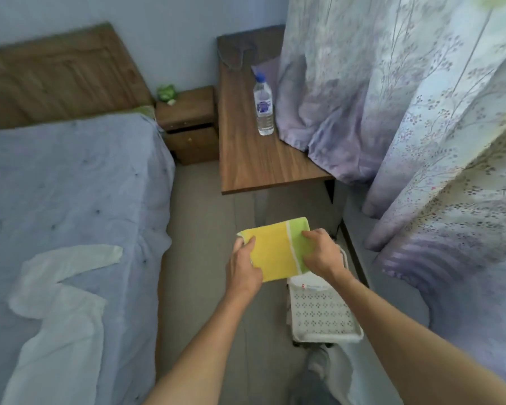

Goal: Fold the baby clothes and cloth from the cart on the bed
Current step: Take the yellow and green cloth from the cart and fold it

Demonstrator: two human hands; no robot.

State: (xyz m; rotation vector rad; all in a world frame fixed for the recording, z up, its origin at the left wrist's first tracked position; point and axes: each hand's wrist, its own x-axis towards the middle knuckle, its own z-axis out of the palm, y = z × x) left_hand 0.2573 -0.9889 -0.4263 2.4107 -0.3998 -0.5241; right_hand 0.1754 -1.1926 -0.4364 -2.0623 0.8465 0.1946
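Note:
A folded yellow cloth (275,249) with a green and white stripe at its right end hangs in the air over the floor, just above the white cart (322,314). My left hand (243,266) grips its left edge and my right hand (322,252) grips the green right end. On the bed (70,185) at the left, a white baby garment (59,302) lies spread out flat. The cart has a perforated white wall, and its inside is mostly hidden behind the cloth and my right arm.
A wooden desk (254,159) stands ahead with a water bottle (264,108) on it. A small wooden nightstand (187,124) sits between bed and desk. Flowered curtains (421,112) hang along the right side. Grey floor runs between bed and cart.

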